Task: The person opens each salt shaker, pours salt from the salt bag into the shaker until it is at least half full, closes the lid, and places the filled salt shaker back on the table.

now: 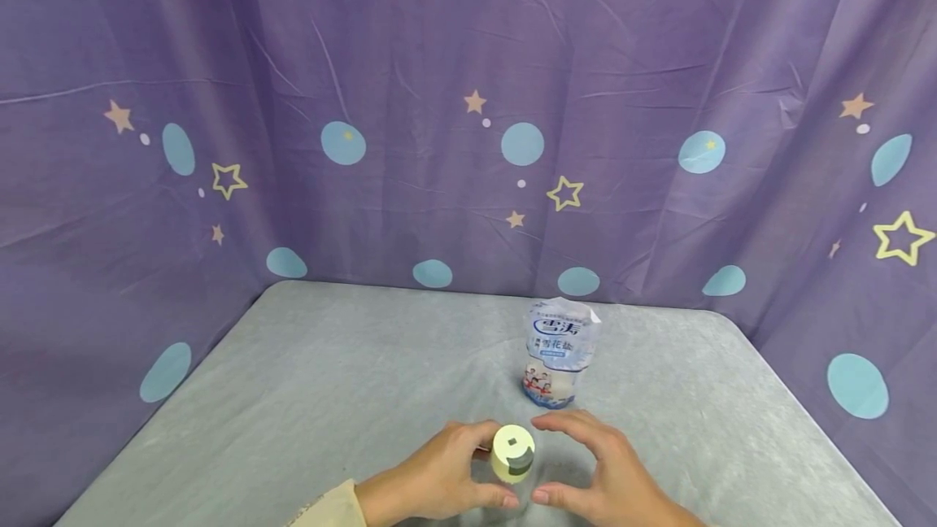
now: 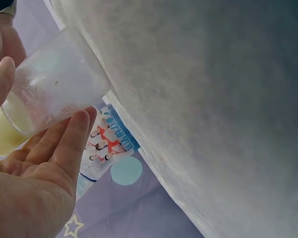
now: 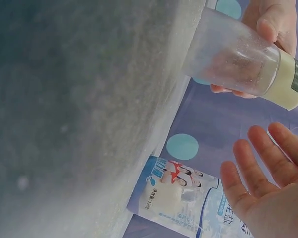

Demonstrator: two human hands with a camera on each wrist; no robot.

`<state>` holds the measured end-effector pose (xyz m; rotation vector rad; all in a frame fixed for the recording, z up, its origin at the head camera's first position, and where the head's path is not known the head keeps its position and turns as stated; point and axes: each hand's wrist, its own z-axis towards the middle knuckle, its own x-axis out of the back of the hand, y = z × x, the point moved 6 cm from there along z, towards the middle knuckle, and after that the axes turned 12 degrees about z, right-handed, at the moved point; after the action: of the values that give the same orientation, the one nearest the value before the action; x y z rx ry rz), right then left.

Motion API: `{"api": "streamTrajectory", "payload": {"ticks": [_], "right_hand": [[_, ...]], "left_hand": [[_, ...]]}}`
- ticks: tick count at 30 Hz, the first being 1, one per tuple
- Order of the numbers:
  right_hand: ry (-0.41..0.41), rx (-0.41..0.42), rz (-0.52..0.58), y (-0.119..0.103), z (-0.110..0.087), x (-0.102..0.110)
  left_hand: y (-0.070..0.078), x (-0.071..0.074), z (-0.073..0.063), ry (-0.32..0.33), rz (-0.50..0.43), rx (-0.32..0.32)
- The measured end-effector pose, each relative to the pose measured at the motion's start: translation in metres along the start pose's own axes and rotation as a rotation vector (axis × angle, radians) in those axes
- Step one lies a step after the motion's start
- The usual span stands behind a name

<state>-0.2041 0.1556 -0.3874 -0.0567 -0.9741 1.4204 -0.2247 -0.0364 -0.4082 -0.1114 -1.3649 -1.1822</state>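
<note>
A clear seasoning jar with a pale yellow lid stands near the front of the table; a grey crescent and a small grey square mark its top. My left hand holds the jar from the left, thumb on the near side and fingers on the far side. To the right of the jar, my right hand hovers with fingers spread apart and nothing in them. Its palm and fingers face the jar in the right wrist view. Behind both hands a blue and white salt bag stands upright.
A pale grey cloth covers the table. A purple curtain with stars and blue dots hangs behind the table and along both sides.
</note>
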Motion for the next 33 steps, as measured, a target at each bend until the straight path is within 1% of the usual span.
{"api": "streamTrajectory", "payload": {"ticks": [4, 14, 19, 27, 33], "right_hand": [[0.001, -0.006, 0.015, 0.000, 0.001, -0.002], [-0.004, 0.026, 0.033, -0.005, 0.005, -0.005], [-0.008, 0.034, 0.045, -0.006, 0.007, -0.008], [-0.007, 0.045, 0.053, -0.008, 0.011, -0.012], [0.004, 0.059, 0.030, -0.009, 0.013, -0.014]], "left_hand": [[0.001, -0.001, 0.000, -0.008, -0.001, -0.003], [0.005, -0.001, 0.001, -0.017, -0.013, -0.021], [0.005, -0.002, 0.001, -0.024, -0.018, -0.030], [0.006, -0.003, 0.001, -0.009, -0.002, -0.046], [0.005, -0.003, 0.002, -0.019, 0.005, -0.023]]}}
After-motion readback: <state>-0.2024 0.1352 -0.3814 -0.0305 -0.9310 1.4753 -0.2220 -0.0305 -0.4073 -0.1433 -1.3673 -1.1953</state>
